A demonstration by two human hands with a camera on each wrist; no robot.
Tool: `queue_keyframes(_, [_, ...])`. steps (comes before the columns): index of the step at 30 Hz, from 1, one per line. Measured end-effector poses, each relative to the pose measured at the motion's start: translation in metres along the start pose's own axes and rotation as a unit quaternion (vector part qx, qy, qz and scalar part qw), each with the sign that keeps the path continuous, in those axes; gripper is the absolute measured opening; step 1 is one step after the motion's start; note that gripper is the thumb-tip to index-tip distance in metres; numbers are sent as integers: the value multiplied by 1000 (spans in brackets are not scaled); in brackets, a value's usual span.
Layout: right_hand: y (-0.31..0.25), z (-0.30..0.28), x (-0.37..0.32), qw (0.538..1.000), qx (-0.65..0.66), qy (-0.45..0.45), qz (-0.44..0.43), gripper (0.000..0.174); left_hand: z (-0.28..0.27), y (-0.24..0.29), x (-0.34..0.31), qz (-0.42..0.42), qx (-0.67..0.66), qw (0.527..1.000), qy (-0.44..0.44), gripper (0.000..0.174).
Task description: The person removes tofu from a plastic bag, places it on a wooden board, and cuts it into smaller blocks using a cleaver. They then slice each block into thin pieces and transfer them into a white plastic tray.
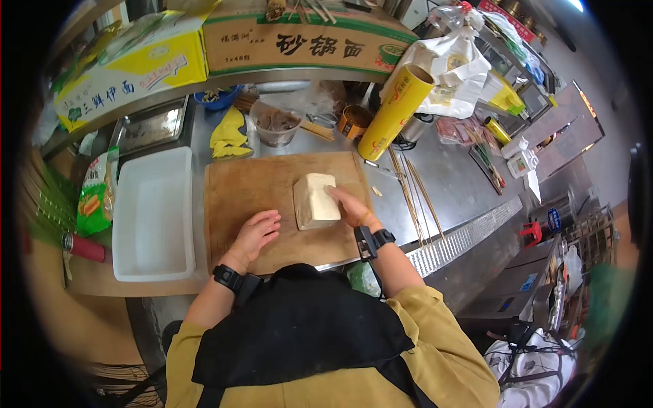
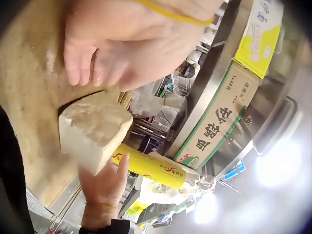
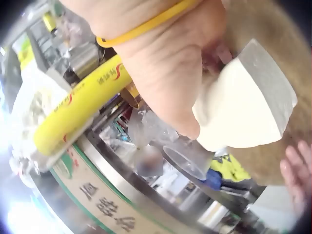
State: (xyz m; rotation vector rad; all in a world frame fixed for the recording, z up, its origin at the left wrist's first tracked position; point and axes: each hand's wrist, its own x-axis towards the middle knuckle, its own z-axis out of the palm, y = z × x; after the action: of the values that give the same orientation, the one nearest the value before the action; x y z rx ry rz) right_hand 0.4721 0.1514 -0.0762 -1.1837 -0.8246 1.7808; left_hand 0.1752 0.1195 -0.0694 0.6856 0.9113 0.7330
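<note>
Tofu block (image 1: 318,204): prob tofu, on yr cutting board (image 1: 252,183), R of centre; step in hand looks like steadying or placing it, since you've one hand on & one off
R hand (image 1: 352,209): against block's R side, thumb stretched out & touching; fingers mostly hidden, so can't tell how far they curl or if you've a real grip
L hand (image 1: 255,234): just L of block, not touching; fingers apart & loosely extended, nothing held
Block's free side: next move prob calls for yr L palm here, light even pressure, fingers flat so corners don't crumble
Block's surface: pale cream, chunky, flat sides w/ squared edges, top a bit uneven in L wrist view; looks moist & soft
Board: brown wood, flat, w/ damp-looking shine nr L fingers
White tub (image 1: 153,224): smooth rectangular plastic, rounded corners, L of board
Yellow roll (image 1: 394,112): glossy cylinder, red print, behind board's far R corner
Skewers (image 1: 407,198): thin, straight, woody-looking, on shiny steel counter (image 1: 469,183) R of board
Noodle box (image 1: 258,51): printed brown cardboard, green edging, up on shelf
</note>
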Motion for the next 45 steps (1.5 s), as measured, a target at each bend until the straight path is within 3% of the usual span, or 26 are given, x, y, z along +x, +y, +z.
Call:
queue_keyframes(1, [-1, -5, -5, 998, 51, -21, -15, 64, 3, 5, 5, -6, 16, 1000, 0, 36])
queue_keyframes(5, [11, -34, -26, 997, 56, 38, 46, 70, 16, 21, 23, 4, 52, 998, -21, 46])
queue_keyframes(8, [8, -21, -42, 997, 31, 63, 24, 74, 42, 27, 35, 5, 82, 996, -30, 55])
queue_keyframes(11, [0, 5, -42, 999, -15, 17, -38, 78, 59, 21, 48, 11, 106, 993, -51, 59])
queue_keyframes(13, [-3, 21, -40, 986, -137, 20, -90, 80, 63, 14, 56, 24, 104, 992, -73, 60])
queue_keyframes(17, [26, 29, -21, 939, -262, 36, -219, 83, 69, 18, 44, 14, 83, 995, -56, 59])
queue_keyframes(20, [10, 52, -32, 861, -442, 103, -229, 85, 60, 18, 33, 12, 13, 999, -48, 58])
queue_keyframes(23, [-11, 81, -40, 772, -593, 106, -204, 81, 42, 10, 28, 16, -34, 999, -18, 56])
queue_keyframes(26, [-29, 89, -43, 767, -586, -1, -263, 72, 32, 9, 23, 54, -72, 996, 13, 55])
queue_keyframes(29, [-25, 84, -36, 852, -432, 99, -278, 63, 21, 7, 21, 174, -11, 982, 69, 57])
queue_keyframes(30, [-11, 71, -24, 870, -407, 90, -265, 62, 14, 5, 23, 182, -41, 979, 86, 59])
queue_keyframes(33, [5, 65, -17, 949, -298, 33, -94, 63, -4, -4, 27, 165, -92, 976, 111, 60])
queue_keyframes(36, [18, 77, -3, 966, -249, 29, -65, 65, -7, -5, 30, 170, -94, 978, 80, 59])
queue_keyframes(43, [51, 101, 35, 905, -354, 113, -208, 66, 11, -1, 38, 158, -138, 976, 49, 52])
queue_keyframes(45, [50, 110, 28, 893, -357, 147, -230, 66, 17, -1, 35, 127, -209, 970, 15, 47])
